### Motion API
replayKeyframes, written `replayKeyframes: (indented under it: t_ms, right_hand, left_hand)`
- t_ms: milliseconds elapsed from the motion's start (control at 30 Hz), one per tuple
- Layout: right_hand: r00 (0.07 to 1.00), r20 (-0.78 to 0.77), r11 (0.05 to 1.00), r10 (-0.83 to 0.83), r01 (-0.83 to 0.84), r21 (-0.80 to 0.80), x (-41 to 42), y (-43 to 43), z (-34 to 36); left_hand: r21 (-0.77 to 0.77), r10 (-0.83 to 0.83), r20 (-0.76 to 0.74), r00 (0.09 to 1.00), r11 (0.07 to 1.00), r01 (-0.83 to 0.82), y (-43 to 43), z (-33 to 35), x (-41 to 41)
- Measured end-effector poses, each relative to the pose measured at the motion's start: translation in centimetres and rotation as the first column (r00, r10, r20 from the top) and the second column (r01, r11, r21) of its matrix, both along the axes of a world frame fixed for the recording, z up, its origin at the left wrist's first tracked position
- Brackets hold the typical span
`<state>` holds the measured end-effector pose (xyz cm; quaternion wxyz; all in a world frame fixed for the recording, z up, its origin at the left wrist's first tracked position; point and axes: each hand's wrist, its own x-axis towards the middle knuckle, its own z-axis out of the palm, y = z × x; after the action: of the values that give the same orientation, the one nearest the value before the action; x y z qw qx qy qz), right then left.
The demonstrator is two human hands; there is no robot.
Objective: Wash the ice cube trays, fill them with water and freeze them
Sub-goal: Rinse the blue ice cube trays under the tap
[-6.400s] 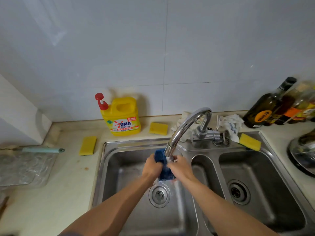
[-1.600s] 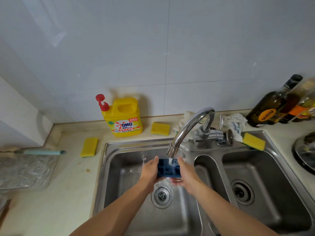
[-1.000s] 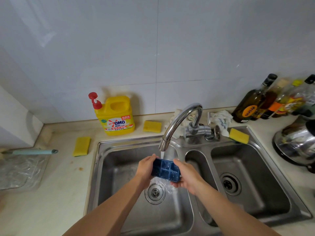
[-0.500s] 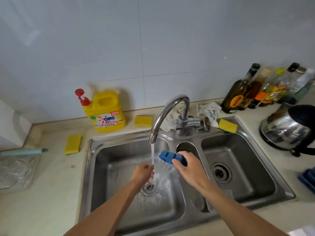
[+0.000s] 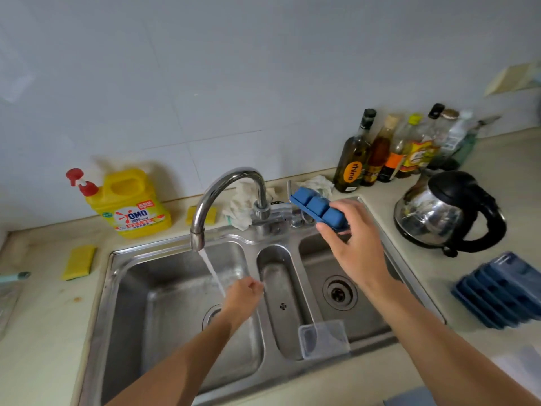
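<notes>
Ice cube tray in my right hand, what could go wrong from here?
The right hand holds the blue tray by one end, upside down and likely wet, so it may slip into the right basin. Carried toward the stacked trays, it could drip near the kettle. The tap runs over the left hand, wasting water.

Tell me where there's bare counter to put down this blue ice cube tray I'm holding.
Nearest the ice cube tray: the counter strip between the sink rim, the kettle and the stacked blue trays. Roomier: left of the sink, in front of the yellow sponge. Crowded: the back right corner with bottles and kettle, and behind the faucet, where rags lie.
</notes>
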<state>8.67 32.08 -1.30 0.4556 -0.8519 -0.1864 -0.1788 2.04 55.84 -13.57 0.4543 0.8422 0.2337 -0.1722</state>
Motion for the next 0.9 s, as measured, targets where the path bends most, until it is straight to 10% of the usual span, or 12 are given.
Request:
replayKeyframes:
  t_ms: [200,533,600,733,900]
  right_hand:
    - [0.820,-0.523,0.781,-0.230,-0.165,-0.602,-2.1,-8.2,-11.4]
    - [0.981,0.153,0.992,0.123,-0.118,-0.039,1.9,-8.2,-0.5]
    - [0.990,0.088,0.983,0.110,-0.095,-0.155,1.6,-9.4,-3.3]
    - [0.847,-0.523,0.773,-0.090,-0.272,-0.573,-1.5,-12.7,-11.5]
    - [0.975,-0.221,0.960,-0.010,-0.052,-0.274,0.2,-11.3,-9.1]
  left_hand:
    - [0.108,0.017,0.046,0.999,0.994,-0.022,-4.2,1.7,-1.2]
    - [0.155,0.063,0.029,0.998,0.986,-0.067,-9.4,2.6,-2.5]
    - [0.180,0.055,0.037,0.998,0.982,-0.060,-9.7,2.5,-2.8]
    - [0.159,0.082,0.069,0.994,0.983,-0.093,-9.3,2.5,-3.3]
    - [0.170,0.065,0.041,0.997,0.983,-0.071,-9.4,1.6,-2.1]
